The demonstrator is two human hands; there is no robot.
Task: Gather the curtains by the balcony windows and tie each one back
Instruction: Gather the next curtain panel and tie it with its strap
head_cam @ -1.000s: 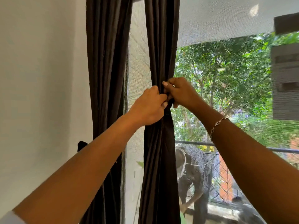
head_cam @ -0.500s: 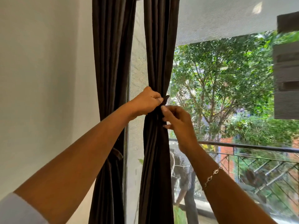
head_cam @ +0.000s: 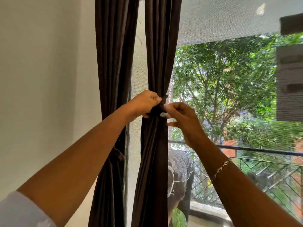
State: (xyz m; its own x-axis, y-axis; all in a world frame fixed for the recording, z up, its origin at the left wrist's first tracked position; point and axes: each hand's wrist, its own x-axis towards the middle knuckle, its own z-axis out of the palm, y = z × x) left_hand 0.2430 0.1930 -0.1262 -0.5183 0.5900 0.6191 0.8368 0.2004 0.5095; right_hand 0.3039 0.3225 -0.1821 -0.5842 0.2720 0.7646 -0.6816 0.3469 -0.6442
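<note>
Two dark brown curtains hang side by side at the window. The right curtain (head_cam: 157, 63) is bunched into a narrow column, with a dark tie-back band (head_cam: 157, 110) wrapped round its waist. My left hand (head_cam: 144, 102) grips the band and the gathered cloth from the left. My right hand (head_cam: 182, 117) pinches the band's end, where a small white patch (head_cam: 164, 114) shows, on the right side. The left curtain (head_cam: 114, 63) hangs gathered beside the wall, with a dark tie (head_cam: 117, 155) lower down on it.
A pale wall (head_cam: 45, 79) stands on the left. A mesh-screened window (head_cam: 229, 95) fills the right, with a balcony railing (head_cam: 255, 149), trees and a person outside below. A dark blurred shape (head_cam: 290, 79) hangs at the right edge.
My right hand dropped from above the band to its right side and now pinches the white-tipped end. My left hand has kept its grip on the bunched curtain. The view has shifted upward.
</note>
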